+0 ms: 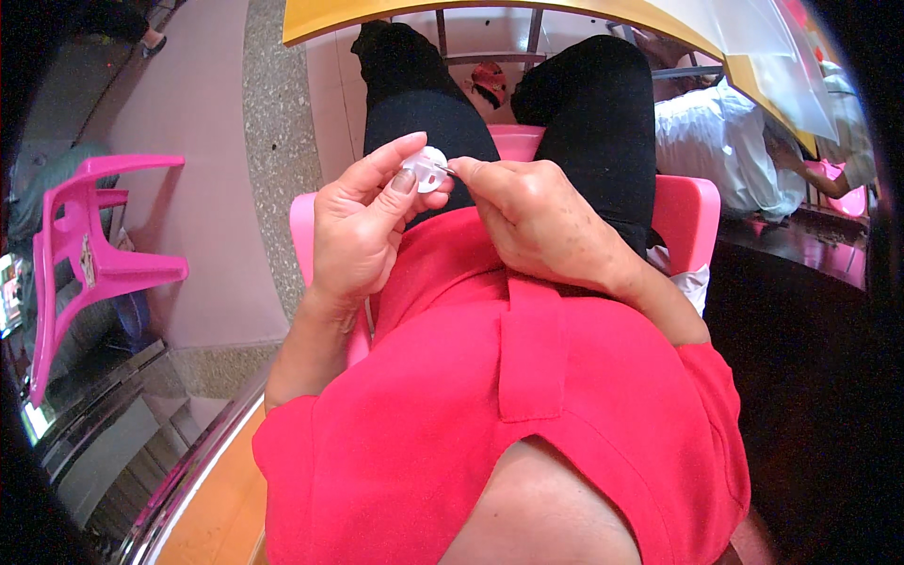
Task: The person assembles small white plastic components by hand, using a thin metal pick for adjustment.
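Observation:
Over my lap, my left hand [356, 226] pinches a small white round plastic piece [435, 160] with slots in it between thumb and fingers. My right hand [546, 221] is closed around a thin, dark metal-tipped tool [452, 171], most of it hidden by the fingers. Its tip meets the right edge of the white piece. Whether it goes into one of the slots, I cannot tell. Both hands are raised close together in front of my red top.
Ahead, a yellow-edged table [395, 17] curves overhead, with clear plastic sheeting [791, 80] at its right. I sit on a pink plastic chair [692, 221]. Another pink chair [118, 268] stands left. At right are a white cloth-like bundle [720, 146] and another person's arm [829, 182].

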Motion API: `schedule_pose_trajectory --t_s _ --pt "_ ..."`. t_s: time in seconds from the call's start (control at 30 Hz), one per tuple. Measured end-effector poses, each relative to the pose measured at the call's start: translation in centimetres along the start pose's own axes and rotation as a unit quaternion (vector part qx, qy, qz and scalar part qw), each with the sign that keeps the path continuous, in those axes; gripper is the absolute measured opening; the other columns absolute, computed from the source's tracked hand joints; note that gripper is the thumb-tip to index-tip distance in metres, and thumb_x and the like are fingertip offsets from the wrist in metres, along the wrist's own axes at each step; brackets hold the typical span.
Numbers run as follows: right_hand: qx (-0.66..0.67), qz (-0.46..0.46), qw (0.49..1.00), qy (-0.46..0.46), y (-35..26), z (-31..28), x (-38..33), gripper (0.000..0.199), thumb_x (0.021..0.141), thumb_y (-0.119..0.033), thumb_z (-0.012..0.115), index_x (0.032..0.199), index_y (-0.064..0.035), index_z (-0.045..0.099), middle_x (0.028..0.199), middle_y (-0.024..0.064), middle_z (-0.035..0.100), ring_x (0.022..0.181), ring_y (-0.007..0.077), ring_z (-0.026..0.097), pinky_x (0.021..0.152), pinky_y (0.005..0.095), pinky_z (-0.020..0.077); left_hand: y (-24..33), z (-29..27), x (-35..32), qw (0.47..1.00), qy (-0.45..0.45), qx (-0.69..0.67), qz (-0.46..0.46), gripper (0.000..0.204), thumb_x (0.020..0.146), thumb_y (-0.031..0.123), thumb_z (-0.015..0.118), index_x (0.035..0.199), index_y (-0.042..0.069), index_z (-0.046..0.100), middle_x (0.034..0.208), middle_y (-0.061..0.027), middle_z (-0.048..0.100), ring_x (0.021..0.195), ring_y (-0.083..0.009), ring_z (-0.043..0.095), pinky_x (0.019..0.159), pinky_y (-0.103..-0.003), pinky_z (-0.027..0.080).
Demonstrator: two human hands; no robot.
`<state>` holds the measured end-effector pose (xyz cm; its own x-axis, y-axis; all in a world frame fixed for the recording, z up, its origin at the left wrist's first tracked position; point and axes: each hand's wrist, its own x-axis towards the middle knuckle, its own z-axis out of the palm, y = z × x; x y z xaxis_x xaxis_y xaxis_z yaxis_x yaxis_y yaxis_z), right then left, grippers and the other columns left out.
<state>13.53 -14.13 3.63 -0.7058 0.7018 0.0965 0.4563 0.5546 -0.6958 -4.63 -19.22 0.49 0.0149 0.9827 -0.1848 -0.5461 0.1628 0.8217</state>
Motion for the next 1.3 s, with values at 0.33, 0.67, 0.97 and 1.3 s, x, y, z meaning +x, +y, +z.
schedule_pose_trajectory --t_s 0.33,0.67,0.97,1.3 --pt "-0.009 0.010 1.000 -0.018 0.2 -0.1 0.1 0.022 0.082 0.005 0.052 0.104 0.0075 0.055 0.073 0.0224 0.060 0.066 0.0340 0.064 0.056 0.0368 0.0495 0.0 0.1 0.0 1.000 0.008 0.010 0.006 0.030 0.092 0.002 0.051 0.122 -0.003 0.053 0.104 -0.0170 0.063 0.089 -0.0212 0.064 0.079 -0.030 0.054" --pt "0.007 0.005 1.000 -0.002 0.6 0.4 0.1 0.017 0.075 -0.003 0.051 0.091 0.0027 0.054 0.072 0.0245 0.061 0.069 0.0418 0.061 0.061 0.0495 0.0492 -0.2 0.1 0.0 1.000 0.010 0.015 0.010 0.030 0.091 0.000 0.052 0.121 -0.004 0.054 0.103 -0.0168 0.063 0.088 -0.0205 0.064 0.080 -0.030 0.054" --pt "-0.048 -0.009 0.998 -0.029 0.1 0.1 0.0 0.023 0.076 0.004 0.052 0.099 0.0049 0.053 0.075 0.0225 0.060 0.068 0.0381 0.062 0.059 0.0419 0.0500 -0.5 -0.1 -0.1 0.998 0.000 0.059 0.022 0.028 0.089 -0.002 0.054 0.116 -0.004 0.058 0.101 -0.0160 0.065 0.085 -0.0184 0.064 0.080 -0.028 0.053" --pt "-0.098 0.045 0.969 -0.224 -0.2 -1.6 0.9 0.031 0.073 0.001 0.056 0.104 0.0030 0.057 0.081 0.0238 0.063 0.072 0.0383 0.063 0.066 0.0432 0.0514 -1.2 -0.9 -0.3 0.986 -0.059 0.146 0.047 0.027 0.088 -0.003 0.056 0.114 -0.001 0.060 0.102 -0.0150 0.065 0.086 -0.0175 0.064 0.079 -0.028 0.054"
